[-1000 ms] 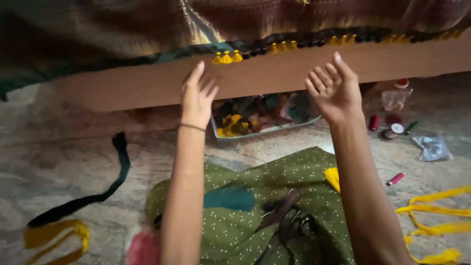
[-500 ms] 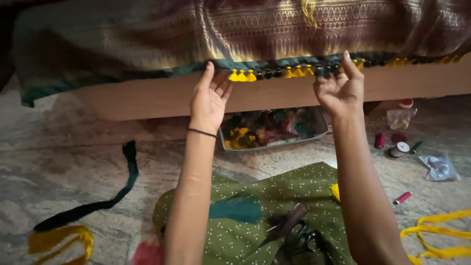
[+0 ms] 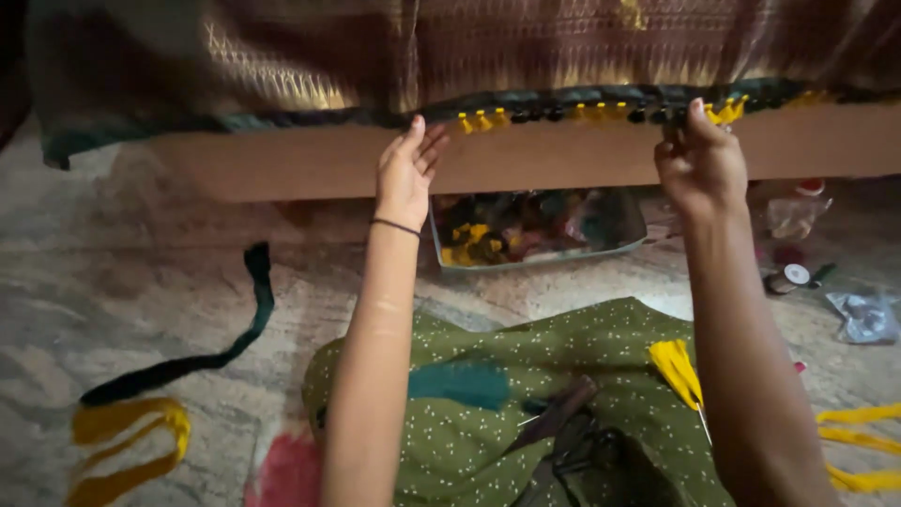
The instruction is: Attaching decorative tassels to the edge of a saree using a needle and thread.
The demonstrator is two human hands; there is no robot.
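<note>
Tassels (image 3: 601, 113), yellow and dark, ran along the draped brocade cloth's (image 3: 563, 47) lower hem above the wooden board (image 3: 282, 164). I logged my right hand (image 3: 699, 160) pinching that hem, fingers closed. My left hand (image 3: 408, 169) lay open, fingertips touching the same hem. Below the hem: tray of threads (image 3: 535, 230). Nearer me: green dotted fabric (image 3: 526, 394), scissors (image 3: 554, 427).

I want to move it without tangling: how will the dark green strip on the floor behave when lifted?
The green strip lies in a loose curve, so it is probably floppy and would sag. It looks thin and flat, likely light, and unlikely to roll.
</note>
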